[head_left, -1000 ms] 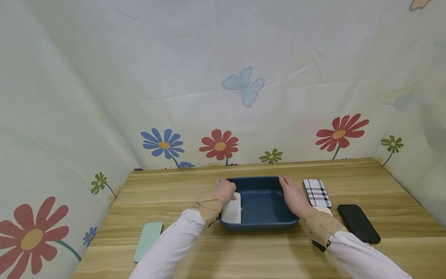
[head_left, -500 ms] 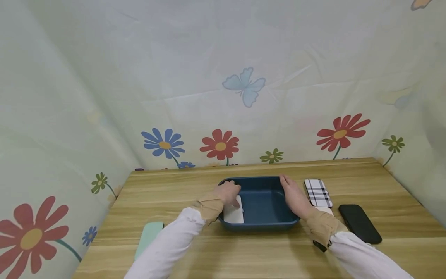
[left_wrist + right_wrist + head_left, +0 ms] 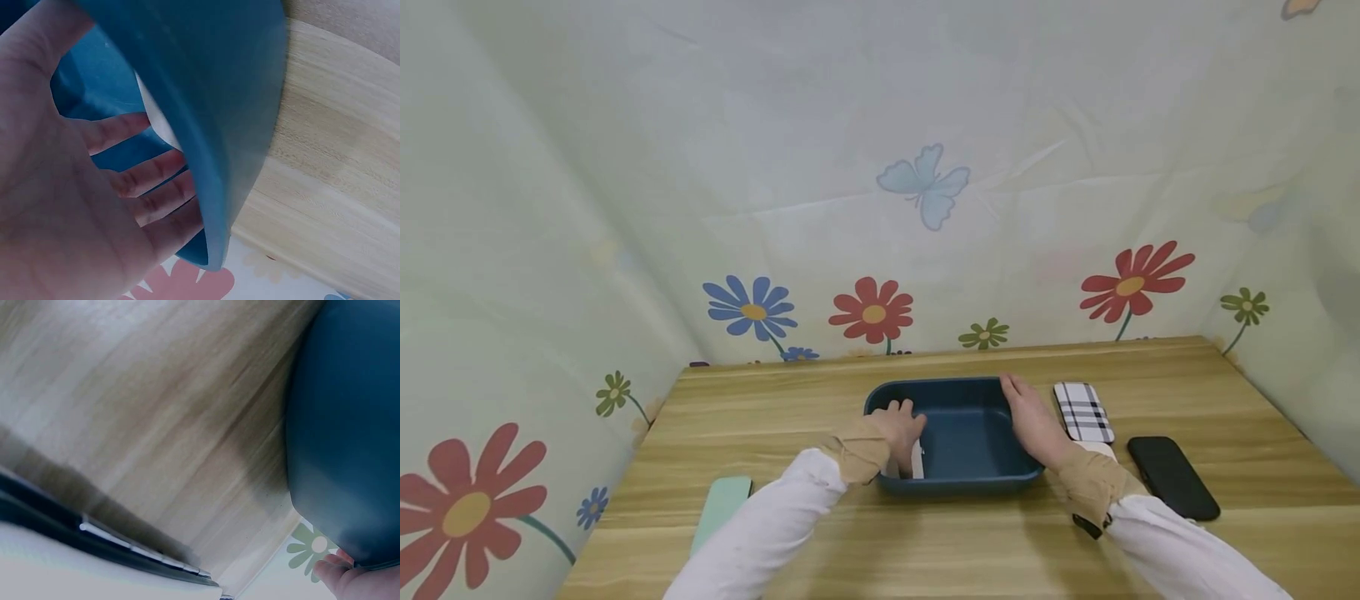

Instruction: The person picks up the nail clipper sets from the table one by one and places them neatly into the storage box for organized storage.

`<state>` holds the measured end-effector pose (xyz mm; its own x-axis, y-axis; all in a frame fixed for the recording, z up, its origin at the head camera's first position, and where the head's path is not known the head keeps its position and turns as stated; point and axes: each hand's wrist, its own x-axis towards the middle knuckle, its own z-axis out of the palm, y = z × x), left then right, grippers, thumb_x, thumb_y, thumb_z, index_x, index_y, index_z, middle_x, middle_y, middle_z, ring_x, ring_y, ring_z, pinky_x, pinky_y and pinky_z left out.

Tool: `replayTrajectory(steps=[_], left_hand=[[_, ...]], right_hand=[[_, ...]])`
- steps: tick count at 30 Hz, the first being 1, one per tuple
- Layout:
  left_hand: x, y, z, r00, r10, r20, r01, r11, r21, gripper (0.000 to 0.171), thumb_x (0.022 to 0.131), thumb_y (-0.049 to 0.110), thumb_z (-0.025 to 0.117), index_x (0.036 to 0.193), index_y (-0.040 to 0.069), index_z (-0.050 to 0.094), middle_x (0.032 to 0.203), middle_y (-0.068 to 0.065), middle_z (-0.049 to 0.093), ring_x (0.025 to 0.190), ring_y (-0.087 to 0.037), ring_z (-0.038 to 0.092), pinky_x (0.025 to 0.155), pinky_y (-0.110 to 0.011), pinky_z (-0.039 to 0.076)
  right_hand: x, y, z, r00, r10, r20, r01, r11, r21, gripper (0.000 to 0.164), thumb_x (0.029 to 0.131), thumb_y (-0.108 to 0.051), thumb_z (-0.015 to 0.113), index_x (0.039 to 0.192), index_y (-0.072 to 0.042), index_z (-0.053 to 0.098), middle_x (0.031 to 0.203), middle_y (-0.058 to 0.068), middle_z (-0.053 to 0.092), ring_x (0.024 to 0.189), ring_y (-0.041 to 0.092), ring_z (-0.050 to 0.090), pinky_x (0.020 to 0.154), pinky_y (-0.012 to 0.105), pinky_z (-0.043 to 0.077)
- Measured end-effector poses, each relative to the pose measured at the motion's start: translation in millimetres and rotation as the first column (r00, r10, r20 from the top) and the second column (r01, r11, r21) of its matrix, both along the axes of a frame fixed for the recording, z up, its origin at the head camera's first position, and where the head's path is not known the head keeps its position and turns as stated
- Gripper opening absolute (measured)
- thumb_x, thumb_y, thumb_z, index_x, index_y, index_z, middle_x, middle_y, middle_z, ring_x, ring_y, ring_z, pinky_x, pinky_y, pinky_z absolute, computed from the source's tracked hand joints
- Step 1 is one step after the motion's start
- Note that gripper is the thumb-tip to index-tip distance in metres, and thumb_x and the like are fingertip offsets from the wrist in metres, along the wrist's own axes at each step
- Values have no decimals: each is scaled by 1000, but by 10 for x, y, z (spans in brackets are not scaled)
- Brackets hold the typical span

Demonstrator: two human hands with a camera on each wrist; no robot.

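A dark blue tray (image 3: 966,437) with high walls stands on the table. My left hand (image 3: 901,432) reaches into its left end, palm over a flat white case (image 3: 917,460) with rounded corners. Seen from the left wrist, the fingers (image 3: 119,131) are spread and fairly straight. One fingertip touches the edge of the white case, and the tray's wall hides the other tips. My hand covers most of the case in the head view. My right hand (image 3: 1033,423) holds the tray's right wall at the rim, with fingertips (image 3: 334,572) around the far corner.
Right of the tray lie a plaid case (image 3: 1084,412), a black case (image 3: 1174,477) and another white case (image 3: 1099,450), partly behind the right wrist. A mint-green case (image 3: 722,510) lies near the left sleeve. A flowered curtain (image 3: 805,208) hangs behind the wooden table (image 3: 745,417).
My left hand has shifted right and nearer over the white case, its fingers spreading across it and covering more of it. The right hand and the tray have stayed in place.
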<state>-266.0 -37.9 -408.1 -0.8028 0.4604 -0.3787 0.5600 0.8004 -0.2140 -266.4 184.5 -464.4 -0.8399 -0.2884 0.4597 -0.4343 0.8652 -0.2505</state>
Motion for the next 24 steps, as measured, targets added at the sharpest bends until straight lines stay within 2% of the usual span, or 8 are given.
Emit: replayTrajectory(steps=[9, 14, 17, 20, 24], left_hand=[[-37, 5, 1, 1000, -13, -8, 13, 1000, -24, 72, 66, 42, 77, 126, 19, 45, 124, -8, 37, 107, -21, 38, 76, -33, 44], [-44, 0, 4, 1000, -6, 6, 6, 1000, -10, 73, 65, 43, 77, 126, 18, 46, 123, -8, 37, 106, -21, 38, 75, -33, 44], [-64, -11, 39, 1000, -14, 5, 14, 999, 52, 71, 68, 43, 75, 128, 16, 47, 124, -9, 38, 107, -21, 40, 77, -33, 44], [-94, -37, 106, 999, -33, -23, 36, 988, 150, 60, 74, 40, 72, 124, 13, 52, 118, -8, 45, 102, -21, 46, 75, -32, 46], [-119, -127, 200, 994, -43, -103, 73, 947, 314, 36, 81, 30, 68, 109, 8, 60, 97, -5, 55, 87, -18, 54, 67, -29, 47]], right_hand=[[-5, -10, 26, 1000, 0, -2, 0, 1000, 2, 41, 79, 21, 43, 120, 20, 42, 116, 37, 43, 107, 48, 43, 88, 51, 37], [-12, -6, 21, 1000, 0, 15, 0, 1000, 8, 42, 79, 21, 43, 121, 20, 41, 117, 37, 42, 107, 48, 42, 88, 51, 37], [-17, 2, 15, 1000, -2, 18, 1, 1000, 11, 43, 79, 20, 44, 121, 20, 40, 118, 37, 42, 108, 47, 42, 89, 51, 37], [-22, 9, 13, 1000, -5, 8, 5, 1000, 14, 43, 79, 21, 44, 122, 20, 40, 118, 37, 42, 108, 47, 42, 88, 51, 37], [-24, 8, 0, 1000, 0, -2, 0, 1000, 13, 42, 79, 21, 44, 121, 20, 41, 117, 37, 43, 107, 47, 43, 88, 51, 37]])
